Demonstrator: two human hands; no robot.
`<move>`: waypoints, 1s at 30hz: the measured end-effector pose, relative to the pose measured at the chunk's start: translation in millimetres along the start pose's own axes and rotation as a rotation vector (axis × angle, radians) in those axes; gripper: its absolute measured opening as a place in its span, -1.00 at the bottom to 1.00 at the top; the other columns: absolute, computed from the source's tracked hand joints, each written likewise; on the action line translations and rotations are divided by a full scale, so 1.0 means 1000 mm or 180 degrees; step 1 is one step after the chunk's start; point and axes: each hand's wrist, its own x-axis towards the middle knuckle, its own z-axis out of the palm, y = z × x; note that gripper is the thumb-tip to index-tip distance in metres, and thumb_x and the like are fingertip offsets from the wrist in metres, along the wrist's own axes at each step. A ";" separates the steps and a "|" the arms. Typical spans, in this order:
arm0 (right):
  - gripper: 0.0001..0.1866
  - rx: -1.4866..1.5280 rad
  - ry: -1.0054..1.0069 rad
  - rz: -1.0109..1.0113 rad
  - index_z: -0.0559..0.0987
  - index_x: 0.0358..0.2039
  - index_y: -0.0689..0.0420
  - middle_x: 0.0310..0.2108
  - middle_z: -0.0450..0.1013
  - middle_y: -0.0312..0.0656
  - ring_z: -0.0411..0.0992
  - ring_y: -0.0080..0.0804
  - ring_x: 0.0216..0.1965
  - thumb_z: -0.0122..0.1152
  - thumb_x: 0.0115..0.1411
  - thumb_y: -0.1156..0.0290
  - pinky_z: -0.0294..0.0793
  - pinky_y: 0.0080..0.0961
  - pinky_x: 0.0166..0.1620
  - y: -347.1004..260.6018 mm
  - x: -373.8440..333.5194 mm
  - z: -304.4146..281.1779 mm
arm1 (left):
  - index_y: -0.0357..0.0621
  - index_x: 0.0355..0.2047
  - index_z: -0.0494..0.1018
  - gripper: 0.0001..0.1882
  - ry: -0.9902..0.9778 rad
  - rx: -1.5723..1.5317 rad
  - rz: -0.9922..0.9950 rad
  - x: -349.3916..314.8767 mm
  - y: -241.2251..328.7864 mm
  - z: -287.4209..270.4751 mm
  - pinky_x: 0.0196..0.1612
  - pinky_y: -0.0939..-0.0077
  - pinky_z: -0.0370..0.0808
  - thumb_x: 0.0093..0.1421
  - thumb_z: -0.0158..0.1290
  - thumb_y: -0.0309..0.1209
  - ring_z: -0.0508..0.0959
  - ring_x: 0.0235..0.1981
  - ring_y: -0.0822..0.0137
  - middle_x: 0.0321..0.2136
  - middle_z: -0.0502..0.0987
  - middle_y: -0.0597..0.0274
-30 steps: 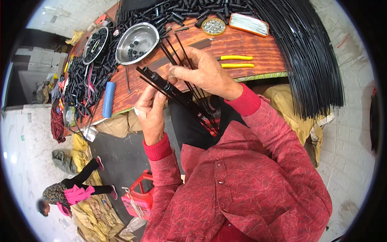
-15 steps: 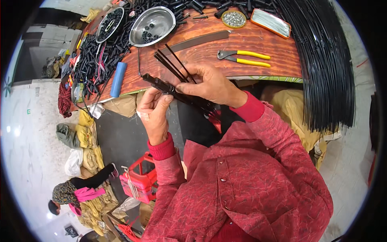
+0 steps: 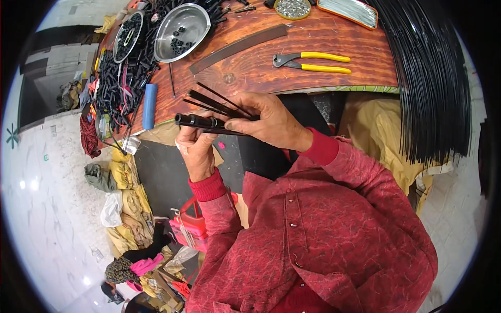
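Near the front edge of the table, my left hand pinches a black tube with ringed sections, its thumb and fingers on the underside. The tube lies nearly level, its round end facing left. My right hand is closed around several thin black rods that fan out to the upper left from its fingers. The right thumb rests at the tube's right end. How the rods join the tube is hidden by the right hand.
Pliers with yellow handles lie on the wooden table beside a flat dark strip. Metal bowls, a blue cylinder and heaped black parts stand left. Long black rods hang right. A person is lower left.
The black tube has turned from slanting to nearly level. Both hands sit slightly lower, still holding it and the rods. The whole view has shifted, with the table higher in the picture.
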 end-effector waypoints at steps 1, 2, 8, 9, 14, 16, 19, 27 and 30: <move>-0.75 0.0040 -0.0059 -0.0025 0.57 -0.12 0.23 -0.35 0.45 -0.43 0.38 -0.72 -0.31 0.29 0.15 0.60 0.41 -0.70 -0.22 -0.006 0.003 0.001 | -0.41 -0.12 0.51 -0.58 0.0043 0.0116 -0.0060 0.001 0.004 0.000 -0.06 0.48 0.50 -0.01 0.33 -0.54 0.60 -0.21 0.28 -0.20 0.57 0.09; -0.75 0.0093 -0.0134 -0.0055 0.57 -0.12 0.24 -0.34 0.45 -0.41 0.39 -0.72 -0.30 0.29 0.15 0.61 0.41 -0.70 -0.22 -0.012 0.007 0.004 | -0.41 -0.12 0.51 -0.58 0.0085 0.0144 -0.0040 0.002 0.009 -0.002 -0.06 0.48 0.50 -0.01 0.33 -0.54 0.60 -0.21 0.28 -0.20 0.57 0.09; -0.77 0.0719 -0.0451 -0.0315 0.56 -0.14 0.28 -0.25 0.48 -0.32 0.46 -0.66 -0.22 0.26 0.16 0.64 0.48 -0.68 -0.15 -0.028 0.024 0.029 | -0.41 -0.13 0.48 -0.57 0.0264 0.0293 0.0480 0.000 0.054 0.012 -0.13 0.44 0.53 -0.01 0.34 -0.51 0.62 -0.28 0.21 -0.28 0.61 -0.04; -0.78 0.0455 -0.0438 -0.0326 0.55 -0.14 0.29 -0.25 0.48 -0.32 0.47 -0.65 -0.20 0.22 0.18 0.66 0.49 -0.68 -0.12 -0.039 0.025 0.029 | -0.41 -0.13 0.48 -0.57 0.0325 0.0329 0.0502 -0.002 0.059 0.012 -0.13 0.44 0.53 -0.01 0.34 -0.51 0.62 -0.28 0.21 -0.28 0.61 -0.04; -0.79 0.0749 -0.0532 0.0278 0.55 -0.13 0.31 -0.24 0.48 -0.31 0.46 -0.64 -0.18 0.20 0.19 0.68 0.49 -0.68 -0.11 -0.013 0.020 0.024 | -0.38 -0.12 0.48 -0.56 0.0479 0.0680 -0.0016 -0.012 0.051 0.006 -0.12 0.51 0.51 0.01 0.35 -0.48 0.61 -0.26 0.30 -0.27 0.61 0.06; -0.78 0.0716 -0.0548 0.0383 0.54 -0.13 0.31 -0.24 0.48 -0.31 0.47 -0.64 -0.18 0.20 0.19 0.68 0.49 -0.68 -0.11 -0.001 0.017 0.020 | -0.39 -0.09 0.48 -0.55 0.0481 0.0622 -0.0222 -0.015 0.042 0.009 -0.09 0.48 0.50 0.04 0.34 -0.46 0.61 -0.23 0.29 -0.27 0.61 0.09; -0.79 0.0651 -0.0476 0.0522 0.55 -0.14 0.29 -0.25 0.48 -0.32 0.47 -0.64 -0.20 0.19 0.20 0.68 0.49 -0.68 -0.11 0.011 0.014 0.016 | -0.40 -0.03 0.47 -0.56 0.0551 0.0414 -0.0338 -0.017 0.031 0.006 -0.02 0.45 0.47 0.11 0.29 -0.44 0.60 -0.20 0.29 -0.24 0.60 0.08; -0.83 0.0686 -0.0169 0.0406 0.59 -0.20 0.24 -0.34 0.44 -0.41 0.43 -0.72 -0.27 0.22 0.18 0.67 0.45 -0.72 -0.20 0.004 0.013 0.013 | -0.41 -0.07 0.49 -0.56 0.0413 0.0317 -0.0474 -0.006 0.021 -0.002 -0.01 0.45 0.45 0.10 0.30 -0.39 0.60 -0.21 0.30 -0.24 0.61 0.08; -0.85 0.0321 0.0004 0.0151 0.61 -0.25 0.22 -0.38 0.41 -0.45 0.37 -0.76 -0.35 0.27 0.15 0.65 0.38 -0.74 -0.28 -0.002 0.010 0.011 | -0.41 -0.09 0.50 -0.55 0.0135 0.0317 -0.0532 0.000 0.020 -0.005 0.01 0.45 0.44 0.09 0.31 -0.36 0.59 -0.19 0.31 -0.22 0.61 0.09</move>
